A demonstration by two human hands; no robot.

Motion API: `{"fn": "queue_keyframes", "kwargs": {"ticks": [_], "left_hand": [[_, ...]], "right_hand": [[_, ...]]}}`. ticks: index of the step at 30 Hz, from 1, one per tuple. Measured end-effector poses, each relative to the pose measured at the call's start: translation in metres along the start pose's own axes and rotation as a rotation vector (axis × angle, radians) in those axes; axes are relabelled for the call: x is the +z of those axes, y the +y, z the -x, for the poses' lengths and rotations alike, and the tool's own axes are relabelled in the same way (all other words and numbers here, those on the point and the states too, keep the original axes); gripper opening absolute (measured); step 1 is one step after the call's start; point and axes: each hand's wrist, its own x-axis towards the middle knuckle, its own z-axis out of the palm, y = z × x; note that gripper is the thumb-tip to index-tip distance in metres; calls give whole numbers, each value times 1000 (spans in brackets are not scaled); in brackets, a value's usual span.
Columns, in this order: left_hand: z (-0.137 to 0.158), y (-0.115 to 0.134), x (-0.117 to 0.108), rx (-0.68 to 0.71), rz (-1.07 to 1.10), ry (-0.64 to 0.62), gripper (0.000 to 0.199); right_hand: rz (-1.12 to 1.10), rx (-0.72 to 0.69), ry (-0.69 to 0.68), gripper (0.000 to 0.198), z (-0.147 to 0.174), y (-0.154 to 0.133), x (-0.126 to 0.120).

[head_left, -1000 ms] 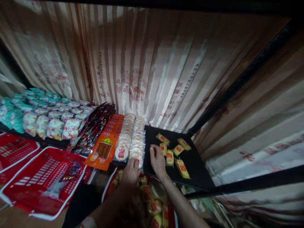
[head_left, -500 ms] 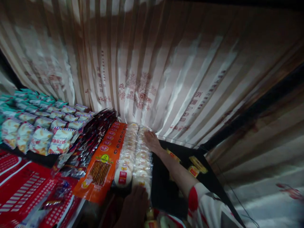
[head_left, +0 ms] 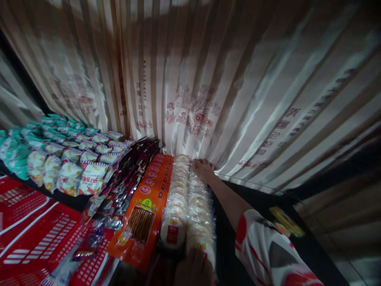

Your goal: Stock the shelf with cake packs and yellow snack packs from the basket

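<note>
Two rows of round white crackers in clear wrappers lie side by side on a black tabletop, and the right-hand row [head_left: 200, 212] has a hand at each end. My right hand [head_left: 203, 169] rests at its far end by the curtain, with the fingers bent over the last packets. In shadow at the near end, my left hand [head_left: 195, 268] has its fingers curled against the front packet. The left-hand row [head_left: 175, 206] stands next to it, its front packet showing a red label. Left of that lies a stack of orange snack packs [head_left: 143, 216] with a window showing brown sticks.
Dark shiny packets [head_left: 131, 174] lean left of the orange packs. Beyond are rows of white and teal snack bags [head_left: 70, 176]. A red plastic basket [head_left: 38, 230] stands at front left. Yellow packs [head_left: 285, 220] lie on the black tabletop [head_left: 253, 190] at right. A pleated curtain [head_left: 190, 59] hangs behind.
The view has shifted, so the goods appear farther right. My right hand's fingers have bent more over the far end of the row. My left hand stays at the near end.
</note>
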Motion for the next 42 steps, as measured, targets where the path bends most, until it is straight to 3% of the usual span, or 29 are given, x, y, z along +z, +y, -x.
{"fn": "queue_keyframes", "kwargs": {"ticks": [9,12,16,21,27,35,38,42], "left_hand": [[-2,-2,20,24,21,68,14],[-3,-2,16,-8,10,32,13],[-4,-3,7,11,-15,81,17],[-9,-4,4,-1,37,-71,19],[-16,-6,1,-7,131,-125,25],[-20,-10,-15,99,272,70,21],[-23,-18,-29,46,203,137,7],[-21,-23,-37,-113,69,171,27]], "right_hand": [[-27,10,-45,45,0,13,7],[-49,-1,-60,43,-4,14,12],[-41,-22,-44,44,-6,14,18],[-47,-10,-51,42,-3,18,21],[-49,10,-99,45,-5,16,18],[-110,21,-124,51,-8,15,12],[-129,39,-132,56,-5,14,6],[-88,5,-77,56,-2,8,-4]]}}
